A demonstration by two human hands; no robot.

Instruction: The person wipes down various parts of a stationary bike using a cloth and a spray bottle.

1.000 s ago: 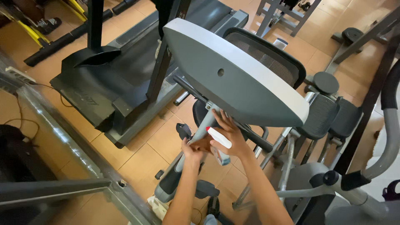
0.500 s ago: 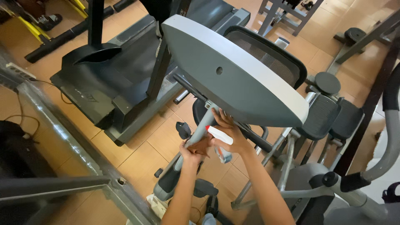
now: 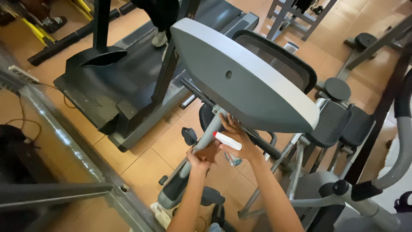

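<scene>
Partly hidden spray bottle (image 3: 229,144) behind right hand (image 3: 239,144)

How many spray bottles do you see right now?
1. The spray bottle is in the right hand, under the grey console, beside the bike post that the left hand touches. Others may be hidden.

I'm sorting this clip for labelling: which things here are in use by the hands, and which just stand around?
In use:
left hand with a brown cloth on the grey post
right hand holding a spray bottle
grey console above

Standing around:
treadmill
mesh seat
power strip
</scene>
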